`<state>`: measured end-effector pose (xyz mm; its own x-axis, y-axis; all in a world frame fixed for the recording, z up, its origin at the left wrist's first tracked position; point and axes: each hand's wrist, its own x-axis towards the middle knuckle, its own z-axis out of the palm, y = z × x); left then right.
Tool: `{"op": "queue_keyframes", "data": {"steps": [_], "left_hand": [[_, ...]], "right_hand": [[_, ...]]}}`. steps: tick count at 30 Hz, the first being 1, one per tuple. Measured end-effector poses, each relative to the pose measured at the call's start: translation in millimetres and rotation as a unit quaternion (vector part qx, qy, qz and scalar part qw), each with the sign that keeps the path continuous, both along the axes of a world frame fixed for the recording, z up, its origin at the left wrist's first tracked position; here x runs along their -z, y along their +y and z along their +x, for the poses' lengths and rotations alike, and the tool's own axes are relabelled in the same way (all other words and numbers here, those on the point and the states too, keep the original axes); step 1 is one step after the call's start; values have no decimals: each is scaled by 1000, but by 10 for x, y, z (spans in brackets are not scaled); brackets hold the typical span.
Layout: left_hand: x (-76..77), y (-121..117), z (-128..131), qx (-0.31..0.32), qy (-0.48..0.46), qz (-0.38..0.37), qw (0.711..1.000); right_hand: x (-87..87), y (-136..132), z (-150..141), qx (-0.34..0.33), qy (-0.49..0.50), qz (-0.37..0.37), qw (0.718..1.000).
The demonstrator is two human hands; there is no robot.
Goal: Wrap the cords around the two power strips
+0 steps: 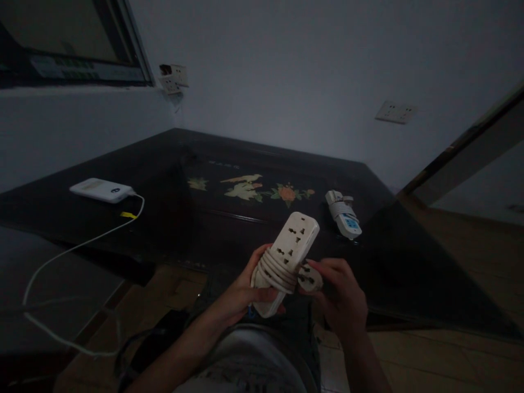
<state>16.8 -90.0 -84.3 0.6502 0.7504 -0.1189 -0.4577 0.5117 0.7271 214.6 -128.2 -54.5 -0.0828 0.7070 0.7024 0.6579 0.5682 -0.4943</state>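
A white power strip (295, 240) is held tilted above my lap, close to the table's front edge. Its cord (275, 270) is wound several times around the middle of the strip. My left hand (256, 289) grips the strip's lower half, with the thumb across the front. At the strip's right side, my right hand (341, 292) pinches the plug (310, 277) on the cord's end. The plug's pins face toward me.
A second power strip (349, 222), its cord wrapped round it, lies on the dark table (196, 229) at the right. To the left lies a white device (102, 190) with a cable (77, 246) hanging off the edge. Wall sockets (396, 112) are behind.
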Motion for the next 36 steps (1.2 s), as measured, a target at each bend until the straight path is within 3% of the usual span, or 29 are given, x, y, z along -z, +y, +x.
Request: {"op": "queue_keyframes", "data": {"steps": [11, 14, 17, 21, 29, 33, 36], "left_hand": [[-85, 36, -62, -37, 45, 39, 998], [-91, 55, -58, -49, 50, 33, 997], [-99, 67, -66, -35, 38, 20, 998], [-106, 50, -96, -12, 15, 18, 1000], [-130, -3, -83, 18, 21, 75, 997], [-177, -22, -92, 30, 65, 127, 989], [-240, -35, -132, 31, 133, 199, 970]], "right_hand": [[-96, 142, -70, -71, -82, -4, 994], [-84, 121, -113, -31, -33, -12, 999], [2, 95, -171, 33, 97, -39, 994], [191, 105, -212, 69, 318, -108, 940], [413, 164, -280, -23, 565, -215, 797], [437, 200, -313, 16, 586, -252, 770], [395, 341, -178, 6, 553, -287, 782]]}}
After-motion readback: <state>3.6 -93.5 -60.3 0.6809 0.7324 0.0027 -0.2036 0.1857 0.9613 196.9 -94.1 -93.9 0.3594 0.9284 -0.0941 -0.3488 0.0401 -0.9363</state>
